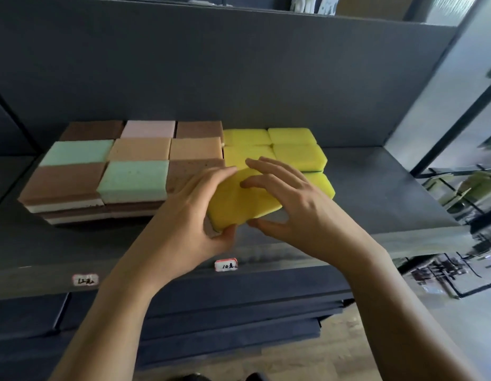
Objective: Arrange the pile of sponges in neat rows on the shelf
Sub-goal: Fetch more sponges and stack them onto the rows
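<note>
A yellow sponge (pixel 238 202) sits tilted at the front of the yellow group on the dark grey shelf (pixel 376 188). My left hand (pixel 189 215) grips its left end, thumb under the near edge and fingers over the top. My right hand (pixel 299 199) is spread over its right side, fingertips touching the top and thumb by the near edge. Behind it, several yellow sponges (pixel 293 149) lie in neat rows. To the left, brown, pink, tan and mint green sponges (pixel 134 180) are stacked in a tidy block.
Two small white price tags (pixel 226 264) (pixel 85 280) sit on the shelf's front lip. The shelf's grey back panel (pixel 238 78) rises right behind the sponges. Lower dark shelves (pixel 238 312) jut out below. A glass wall with a black frame (pixel 458 133) stands at the right.
</note>
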`<action>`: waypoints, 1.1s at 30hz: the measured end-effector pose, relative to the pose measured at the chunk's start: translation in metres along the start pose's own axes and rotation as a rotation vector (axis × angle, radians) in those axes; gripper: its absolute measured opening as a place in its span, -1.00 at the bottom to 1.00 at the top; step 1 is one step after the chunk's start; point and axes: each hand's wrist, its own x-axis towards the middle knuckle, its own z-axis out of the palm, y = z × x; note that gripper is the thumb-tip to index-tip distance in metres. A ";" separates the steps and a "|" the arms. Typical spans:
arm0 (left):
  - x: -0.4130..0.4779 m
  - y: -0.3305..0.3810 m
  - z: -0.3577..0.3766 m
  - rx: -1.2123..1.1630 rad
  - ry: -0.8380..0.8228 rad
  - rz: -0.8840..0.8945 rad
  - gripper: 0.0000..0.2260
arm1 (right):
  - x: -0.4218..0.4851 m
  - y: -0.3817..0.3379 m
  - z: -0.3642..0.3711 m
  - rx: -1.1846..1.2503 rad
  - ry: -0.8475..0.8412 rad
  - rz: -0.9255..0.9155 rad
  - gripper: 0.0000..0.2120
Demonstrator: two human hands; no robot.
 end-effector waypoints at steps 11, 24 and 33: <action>0.012 -0.021 -0.007 0.006 -0.066 0.079 -0.24 | 0.003 0.001 -0.009 -0.068 -0.036 0.017 -0.56; 0.036 -0.052 -0.004 0.179 -0.063 0.041 -0.40 | 0.004 0.026 -0.006 -0.078 0.023 0.193 -0.59; 0.049 -0.062 0.004 0.377 -0.100 -0.009 -0.57 | 0.010 0.060 0.008 -0.081 0.011 0.207 -0.58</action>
